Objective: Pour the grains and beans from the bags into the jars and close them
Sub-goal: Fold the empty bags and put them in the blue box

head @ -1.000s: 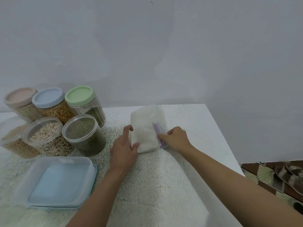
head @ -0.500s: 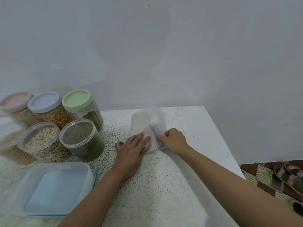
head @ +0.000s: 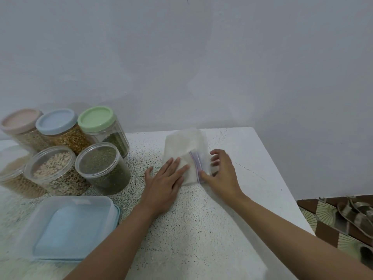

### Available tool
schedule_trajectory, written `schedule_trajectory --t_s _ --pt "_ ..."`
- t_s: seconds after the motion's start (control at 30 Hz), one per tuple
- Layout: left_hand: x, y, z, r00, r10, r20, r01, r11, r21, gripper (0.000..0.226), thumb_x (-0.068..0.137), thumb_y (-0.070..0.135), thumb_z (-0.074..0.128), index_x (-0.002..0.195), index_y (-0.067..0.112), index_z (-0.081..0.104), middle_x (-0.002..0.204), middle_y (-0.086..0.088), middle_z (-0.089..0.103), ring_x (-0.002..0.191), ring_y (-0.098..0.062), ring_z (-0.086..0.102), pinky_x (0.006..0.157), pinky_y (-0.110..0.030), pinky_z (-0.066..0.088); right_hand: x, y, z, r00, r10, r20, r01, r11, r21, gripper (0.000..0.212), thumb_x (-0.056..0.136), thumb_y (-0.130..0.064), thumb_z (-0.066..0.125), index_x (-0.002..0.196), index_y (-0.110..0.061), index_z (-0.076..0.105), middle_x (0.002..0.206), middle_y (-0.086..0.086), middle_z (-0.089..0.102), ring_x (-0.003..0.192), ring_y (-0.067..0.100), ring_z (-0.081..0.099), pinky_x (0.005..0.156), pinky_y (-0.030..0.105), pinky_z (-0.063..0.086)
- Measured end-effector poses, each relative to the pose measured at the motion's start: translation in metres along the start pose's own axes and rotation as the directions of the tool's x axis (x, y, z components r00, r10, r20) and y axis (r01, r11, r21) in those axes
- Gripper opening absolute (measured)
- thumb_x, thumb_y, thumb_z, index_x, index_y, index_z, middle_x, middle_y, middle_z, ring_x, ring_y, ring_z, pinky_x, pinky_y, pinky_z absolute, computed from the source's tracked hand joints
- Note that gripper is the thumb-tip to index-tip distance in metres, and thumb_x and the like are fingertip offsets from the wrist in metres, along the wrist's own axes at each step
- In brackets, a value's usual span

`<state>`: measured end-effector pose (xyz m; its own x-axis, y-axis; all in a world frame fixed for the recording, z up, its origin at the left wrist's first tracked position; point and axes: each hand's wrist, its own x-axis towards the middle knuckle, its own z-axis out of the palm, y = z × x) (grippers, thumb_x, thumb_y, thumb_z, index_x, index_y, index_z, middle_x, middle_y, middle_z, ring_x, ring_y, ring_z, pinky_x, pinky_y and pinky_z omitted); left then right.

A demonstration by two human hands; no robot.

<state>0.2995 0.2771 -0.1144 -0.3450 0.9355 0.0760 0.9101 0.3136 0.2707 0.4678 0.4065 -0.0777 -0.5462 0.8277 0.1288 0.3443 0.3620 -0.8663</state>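
A flat, empty-looking white zip bag (head: 184, 142) with a purple zip strip (head: 194, 160) lies folded on the speckled table (head: 201, 229). My left hand (head: 163, 182) presses flat on its near left part, fingers straight. My right hand (head: 222, 174) rests at the bag's right edge, thumb by the zip strip, fingers spread and slightly blurred. On the left stand several jars of grains and beans: pink-lidded (head: 21, 120), blue-lidded (head: 56, 121) and green-lidded (head: 96, 119) at the back, and in front a jar of green beans (head: 103, 168), a jar of pale beans (head: 54, 172) and a third jar (head: 10, 174).
A clear plastic box with a blue lid (head: 66, 227) lies at the front left. The table's right edge drops to a patterned floor with sandals (head: 353, 217). A grey wall rises right behind the table.
My left hand slid from the bag's left edge onto the bag and now presses it flat. My right hand let go of its pinch on the zip strip and spread its fingers.
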Motion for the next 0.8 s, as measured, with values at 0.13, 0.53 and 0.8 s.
schedule_trajectory --t_s 0.13,0.53,0.8 --pt "0.001 0.002 -0.001 0.999 -0.003 0.036 0.003 1.0 0.021 0.05 0.104 0.062 0.004 0.153 0.061 -0.005 0.165 0.024 -0.011 0.153 -0.01 -0.024 0.122 -0.058 -0.006 0.008 -0.019 0.008 0.834 -0.542 0.104 0.533 0.744 -0.404 0.04 0.079 -0.008 0.072 0.118 -0.01 0.066 0.127 0.007 0.055 0.122 0.023 0.048 0.103 0.033 0.043" --pt "0.002 0.005 0.001 0.997 -0.073 0.005 0.073 0.997 -0.01 0.069 0.104 0.064 0.005 0.16 0.028 -0.017 0.168 0.015 -0.009 0.153 0.002 -0.011 0.126 -0.05 -0.004 0.014 0.023 0.037 0.858 -0.248 0.45 0.499 0.608 -0.618 0.068 0.109 -0.053 0.006 0.161 -0.011 -0.005 0.168 0.002 -0.015 0.153 0.01 -0.022 0.126 0.033 -0.01" --pt "0.005 0.004 -0.001 0.987 -0.152 -0.05 0.153 0.988 0.014 0.064 0.102 0.048 0.002 0.163 0.027 -0.002 0.17 0.006 -0.002 0.156 -0.006 -0.001 0.126 -0.04 -0.001 0.023 0.026 0.035 0.907 -0.166 0.388 0.376 0.735 -0.564 0.071 0.106 -0.051 0.02 0.162 -0.009 0.008 0.171 0.006 0.004 0.157 0.014 -0.003 0.123 0.026 -0.008"
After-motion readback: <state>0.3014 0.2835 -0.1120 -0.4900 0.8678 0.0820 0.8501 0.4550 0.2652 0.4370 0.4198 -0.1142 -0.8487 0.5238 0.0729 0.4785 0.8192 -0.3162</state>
